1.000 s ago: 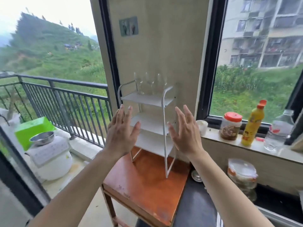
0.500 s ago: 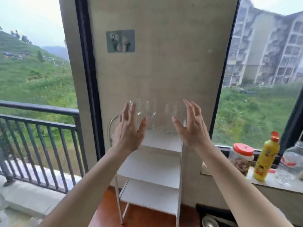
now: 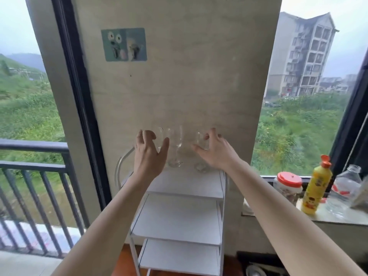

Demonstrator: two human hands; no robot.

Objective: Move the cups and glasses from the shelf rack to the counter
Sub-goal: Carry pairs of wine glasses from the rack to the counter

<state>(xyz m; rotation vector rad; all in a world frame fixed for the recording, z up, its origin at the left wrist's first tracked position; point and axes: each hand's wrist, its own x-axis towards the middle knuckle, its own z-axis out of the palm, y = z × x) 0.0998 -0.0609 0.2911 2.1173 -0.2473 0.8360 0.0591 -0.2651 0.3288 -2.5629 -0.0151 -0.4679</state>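
Top tier of shelf rack (image 3: 185,182): glasses (image 3: 176,146) all unmoved. Our left hand (image 3: 149,154) and right hand (image 3: 214,151), fingers spread, close on outer glasses; none grasped yet.

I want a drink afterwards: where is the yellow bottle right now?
In the head view the yellow bottle stands on the windowsill at the right, between the red-lidded jar and a clear glass bottle.

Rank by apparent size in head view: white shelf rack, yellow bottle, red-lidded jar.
1. White shelf rack, largest by far.
2. Yellow bottle.
3. Red-lidded jar, shorter but wider, partly hidden by the right arm, so 2 versus 3 is unsure.
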